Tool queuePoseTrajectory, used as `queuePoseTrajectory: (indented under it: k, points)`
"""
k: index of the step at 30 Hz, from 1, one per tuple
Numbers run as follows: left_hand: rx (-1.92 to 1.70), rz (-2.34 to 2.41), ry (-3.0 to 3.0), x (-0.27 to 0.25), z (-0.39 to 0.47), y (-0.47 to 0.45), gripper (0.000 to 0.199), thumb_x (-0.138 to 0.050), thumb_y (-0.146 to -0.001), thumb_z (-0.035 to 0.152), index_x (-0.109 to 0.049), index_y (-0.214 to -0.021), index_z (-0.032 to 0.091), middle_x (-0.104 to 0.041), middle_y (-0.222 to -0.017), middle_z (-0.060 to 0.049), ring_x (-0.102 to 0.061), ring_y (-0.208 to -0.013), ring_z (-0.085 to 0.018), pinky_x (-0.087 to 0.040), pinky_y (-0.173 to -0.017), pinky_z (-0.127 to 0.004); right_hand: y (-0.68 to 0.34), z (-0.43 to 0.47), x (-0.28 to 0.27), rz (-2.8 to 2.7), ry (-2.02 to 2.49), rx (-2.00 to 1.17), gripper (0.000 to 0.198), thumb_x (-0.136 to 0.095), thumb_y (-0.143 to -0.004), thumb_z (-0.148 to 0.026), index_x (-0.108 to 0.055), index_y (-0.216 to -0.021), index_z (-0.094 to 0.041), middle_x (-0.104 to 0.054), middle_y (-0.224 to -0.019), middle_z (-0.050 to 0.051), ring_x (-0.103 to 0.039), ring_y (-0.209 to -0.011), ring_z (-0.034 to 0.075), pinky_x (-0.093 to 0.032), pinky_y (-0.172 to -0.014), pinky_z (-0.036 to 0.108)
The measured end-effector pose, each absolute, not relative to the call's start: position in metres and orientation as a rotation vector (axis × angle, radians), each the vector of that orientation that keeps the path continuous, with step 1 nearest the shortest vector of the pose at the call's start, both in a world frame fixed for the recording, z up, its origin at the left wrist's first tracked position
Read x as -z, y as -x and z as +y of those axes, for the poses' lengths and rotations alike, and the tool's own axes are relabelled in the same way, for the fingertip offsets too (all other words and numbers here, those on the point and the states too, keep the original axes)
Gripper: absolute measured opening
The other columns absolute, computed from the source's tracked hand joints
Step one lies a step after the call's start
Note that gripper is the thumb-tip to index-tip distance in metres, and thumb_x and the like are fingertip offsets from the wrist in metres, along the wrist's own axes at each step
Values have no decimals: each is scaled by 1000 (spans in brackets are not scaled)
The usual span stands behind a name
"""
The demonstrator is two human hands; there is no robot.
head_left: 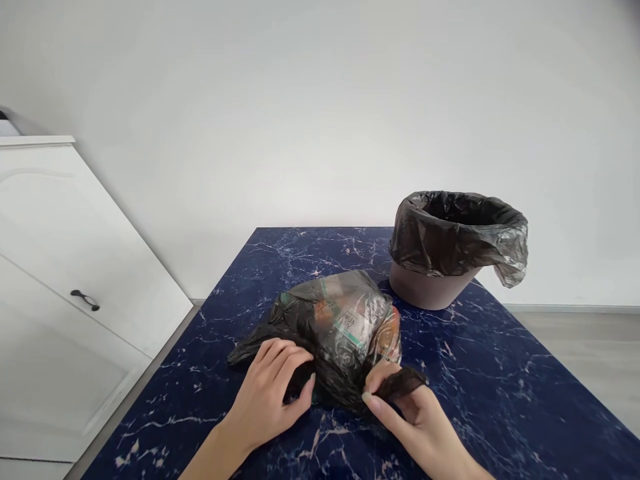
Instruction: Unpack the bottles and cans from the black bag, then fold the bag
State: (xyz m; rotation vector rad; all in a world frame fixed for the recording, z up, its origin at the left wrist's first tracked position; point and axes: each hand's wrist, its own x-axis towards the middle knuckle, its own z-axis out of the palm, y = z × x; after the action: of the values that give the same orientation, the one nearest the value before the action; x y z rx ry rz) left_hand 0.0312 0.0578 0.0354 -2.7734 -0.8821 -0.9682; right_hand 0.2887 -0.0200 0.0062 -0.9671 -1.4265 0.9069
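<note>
Pinching the filled black bag (340,327), both hands' fingers (373,387) are clamped on its plastic.

A plain white wall (320,100) is seen from 9 to 3 o'clock, evenly lit. A white cabinet (60,300) with a dark handle (85,299) is placed at 9 o'clock. Pale grey floor (585,353) is visible at 3 o'clock.

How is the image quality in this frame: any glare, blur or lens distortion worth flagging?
Head view: soft, even light with faint shadows; sharp focus on the left hand and right hand gripping the filled black bag. Mild sheen on that bag and on the bin liner; wide-angle distortion tilts the white cabinet and splays the marbled table edges.
</note>
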Motion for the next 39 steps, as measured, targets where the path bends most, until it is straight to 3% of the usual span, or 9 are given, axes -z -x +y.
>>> queuePoseTrajectory:
  k: [3,7,14,18,21,24,27,33,39]
  points:
    - [972,-863,2811,-31,60,-28,12,-59,-104,12,-59,-100,23,-69,-80,1,-67,-78,-19,-55,-84,-37,-292,-20,-5,-1367,988,-1092,18,-70,-103,-42,-70,-100,-24,-67,-93,4,-65,-85,18,-56,-78,27]
    - [875,-821,2944,-22,62,-20,11,-54,-108,15,-58,-102,23,-56,-59,9,-52,-47,-11,-44,-55,-26,-305,-17,-11,-1435,953,-1301,23,-71,-102,-47,-70,-104,-24,-66,-96,4,-62,-87,18,-53,-79,29]
    - [664,-936,2995,-20,65,-11,18,-48,-110,22,-57,-94,22,-48,-48,11,-41,-36,-11,-37,-46,-26,-328,-2,-5,-1236,814,-1392,42,-58,-104,-64,-69,-105,-23,-68,-82,3,-65,-65,20,-55,-66,35]
    - [601,-1062,2879,-27,67,-12,29,-51,-109,33,-65,-88,22,-68,-67,1,-64,-57,-17,-49,-62,-32,-342,13,2,-1014,994,-1048,39,-53,-108,-58,-68,-97,-23,-66,-83,3,-61,-66,18,-52,-63,31]
    - [587,-1186,2846,-30,69,-11,31,-49,-111,40,-73,-113,20,-80,-106,-7,-76,-95,-26,-56,-89,-42,-355,26,11,-1001,1285,-658,34,-66,-101,-58,-70,-107,-25,-71,-112,6,-67,-99,22,-55,-89,33]
    - [611,-1251,2806,-29,71,-9,43,-47,-112,39,-60,-150,22,-72,-141,-10,-67,-131,-32,-49,-112,-49,-365,35,23,-1082,1412,-595,53,-66,-97,-66,-64,-135,-30,-62,-150,7,-60,-133,30,-48,-114,44]
    - [686,-1275,2770,-24,72,-9,51,-44,-113,31,-43,-164,27,-61,-158,-10,-54,-148,-31,-43,-122,-50,-369,38,31,-1175,1454,-715,63,-62,-99,-68,-55,-151,-33,-55,-162,6,-56,-143,32,-43,-122,50]
    - [1035,-1370,2609,-29,74,-6,29,-35,-109,15,-63,-116,22,-74,-118,-9,-70,-111,-25,-53,-95,-40,-365,36,35,-1294,1431,-765,56,-61,-102,-65,-58,-147,-31,-65,-150,7,-59,-140,30,-42,-123,49]
    - [635,-1141,2942,-50,95,29,38,-39,-104,11,-61,-75,24,-73,-85,-2,-66,-94,-22,-48,-91,-39,-362,34,31,-1288,1475,-703,53,-58,-101,-68,-64,-132,-26,-72,-133,10,-66,-124,30,-47,-112,45]
